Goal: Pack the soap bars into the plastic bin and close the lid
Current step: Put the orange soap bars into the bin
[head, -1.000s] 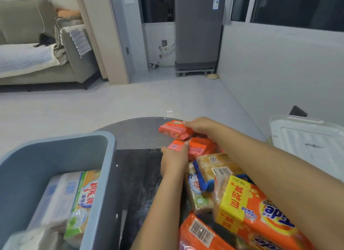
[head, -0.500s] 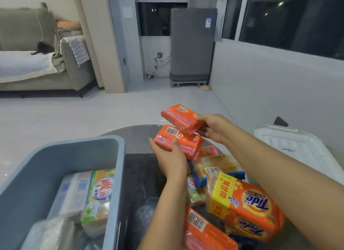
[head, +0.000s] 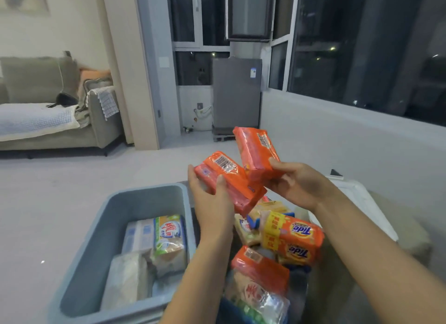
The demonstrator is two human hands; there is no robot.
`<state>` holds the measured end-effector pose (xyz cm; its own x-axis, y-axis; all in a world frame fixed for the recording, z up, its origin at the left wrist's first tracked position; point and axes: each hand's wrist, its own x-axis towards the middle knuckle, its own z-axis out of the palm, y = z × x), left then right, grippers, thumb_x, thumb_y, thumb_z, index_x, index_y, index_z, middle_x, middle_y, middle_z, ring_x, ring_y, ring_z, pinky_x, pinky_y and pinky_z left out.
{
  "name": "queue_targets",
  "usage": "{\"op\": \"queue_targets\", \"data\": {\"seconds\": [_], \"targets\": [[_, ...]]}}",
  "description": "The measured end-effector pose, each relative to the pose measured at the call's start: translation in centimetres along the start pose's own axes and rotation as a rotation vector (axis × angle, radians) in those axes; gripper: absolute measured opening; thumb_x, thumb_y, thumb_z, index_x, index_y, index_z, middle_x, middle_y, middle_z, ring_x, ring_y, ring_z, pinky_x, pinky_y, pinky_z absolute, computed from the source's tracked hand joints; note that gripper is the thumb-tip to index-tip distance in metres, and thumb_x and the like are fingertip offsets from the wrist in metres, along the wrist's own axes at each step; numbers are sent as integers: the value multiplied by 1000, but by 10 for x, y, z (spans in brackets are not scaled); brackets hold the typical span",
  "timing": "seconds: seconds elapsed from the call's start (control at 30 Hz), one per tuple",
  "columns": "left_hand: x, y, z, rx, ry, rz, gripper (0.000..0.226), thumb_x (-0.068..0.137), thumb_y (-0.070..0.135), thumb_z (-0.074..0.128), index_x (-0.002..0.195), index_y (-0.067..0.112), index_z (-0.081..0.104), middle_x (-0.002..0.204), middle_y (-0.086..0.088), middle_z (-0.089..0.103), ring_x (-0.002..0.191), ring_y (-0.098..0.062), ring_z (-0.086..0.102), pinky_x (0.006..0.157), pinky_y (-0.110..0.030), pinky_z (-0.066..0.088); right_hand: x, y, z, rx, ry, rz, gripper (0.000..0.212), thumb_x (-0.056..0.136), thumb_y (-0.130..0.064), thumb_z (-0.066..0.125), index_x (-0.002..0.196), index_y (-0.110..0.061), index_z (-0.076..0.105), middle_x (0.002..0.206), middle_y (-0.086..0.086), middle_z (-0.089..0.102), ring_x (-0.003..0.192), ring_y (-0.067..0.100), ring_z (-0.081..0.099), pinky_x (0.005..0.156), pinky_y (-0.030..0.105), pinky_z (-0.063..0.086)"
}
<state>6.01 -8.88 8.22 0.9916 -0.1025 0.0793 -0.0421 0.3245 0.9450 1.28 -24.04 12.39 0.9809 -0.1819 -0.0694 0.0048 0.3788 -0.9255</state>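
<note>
Each hand holds one orange soap pack in the air, above and just to the right of the grey plastic bin (head: 96,239). The left hand (head: 212,203) grips the lower orange soap pack (head: 229,181) from beneath, thumb curled over its near face and fingers wrapped round the far edge; its long axis slants down toward the right, barcode end up. The right hand (head: 294,183) pinches the upper orange soap pack (head: 257,152) at its bottom end, so this one stands nearly upright, and the two packs touch or nearly touch at their inner corners.

The bin lies down and to the left of both packs, its open mouth already partly filled with wrapped bars. The left hand is nearer its rim, so its pack likely drops in first. More packs, among them Tide soap bars (head: 293,239), wait piled on the counter, and the white lid (head: 357,203) lies off to the right, not yet on.
</note>
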Motion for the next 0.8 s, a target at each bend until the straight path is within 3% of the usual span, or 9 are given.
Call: {"op": "queue_targets", "data": {"seconds": [0.13, 0.33, 0.5, 0.63, 0.8], "targets": [[-8, 26, -46, 29, -73, 6, 70, 94, 21, 55, 147, 43, 14, 135, -8, 52, 100, -24, 68, 76, -41, 60, -20, 16, 30, 54, -89, -3, 43, 73, -22, 62, 114, -9, 56, 98, 10, 74, 93, 24, 71, 69, 32, 59], [2, 47, -113, 141, -190, -140, 83, 90, 19, 61, 149, 41, 7, 134, -15, 55, 89, -28, 71, 53, -33, 61, -18, 49, 73, -34, -101, -57, 48, 69, -28, 67, 115, -20, 55, 105, 6, 71, 92, 21, 71, 66, 34, 59], [24, 52, -153, 241, -235, -231, 56, 86, 16, 65, 132, 30, 35, 103, -11, 67, 68, -23, 75, 52, -32, 58, -1, 71, 93, -97, -22, -71, 54, 67, -37, 69, 115, -20, 52, 103, 5, 71, 83, 20, 73, 58, 34, 58], [42, 52, -168, 390, -226, -242, 45, 89, 19, 64, 126, 21, 38, 101, -12, 67, 69, -22, 73, 50, -29, 57, 16, 88, 101, -250, 80, -75, 49, 77, -43, 65, 117, -20, 49, 102, 3, 69, 82, 20, 72, 56, 29, 57], [59, 49, -173, 651, -345, -305, 32, 89, 29, 64, 113, 18, 46, 93, -10, 69, 64, -17, 71, 44, -24, 54, 35, 106, 104, -359, 186, -148, 47, 83, -47, 59, 120, -19, 49, 105, 4, 67, 88, 20, 68, 68, 31, 56]]}}
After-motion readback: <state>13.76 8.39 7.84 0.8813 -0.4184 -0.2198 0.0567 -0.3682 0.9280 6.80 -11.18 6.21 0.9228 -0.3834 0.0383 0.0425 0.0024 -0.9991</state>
